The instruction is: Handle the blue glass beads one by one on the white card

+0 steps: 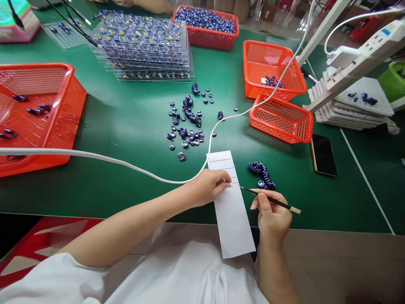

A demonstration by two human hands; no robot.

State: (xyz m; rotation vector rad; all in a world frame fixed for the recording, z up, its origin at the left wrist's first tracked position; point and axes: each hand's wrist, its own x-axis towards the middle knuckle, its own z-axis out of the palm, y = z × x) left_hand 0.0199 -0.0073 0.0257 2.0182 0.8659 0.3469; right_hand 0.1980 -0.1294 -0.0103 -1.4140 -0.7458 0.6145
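Observation:
A long white paper strip with several dark lines across its upper half hangs over the table's front edge. My left hand rests on the strip's left side, fingertips pinched together; whatever is between them is hidden. In my right hand is a thin, dark-handled paintbrush with a pale end. Its fine tip points left, at the strip's right edge, close to my left fingertips. Just beyond the brush lies a curved row of dark blue shiny beads. More such beads are scattered past the strip.
A white cable crosses the table just beyond my left arm. Red baskets stand left, right and at the back. Stacked clear trays hold beads. A phone lies right. A person's arm shows at the back.

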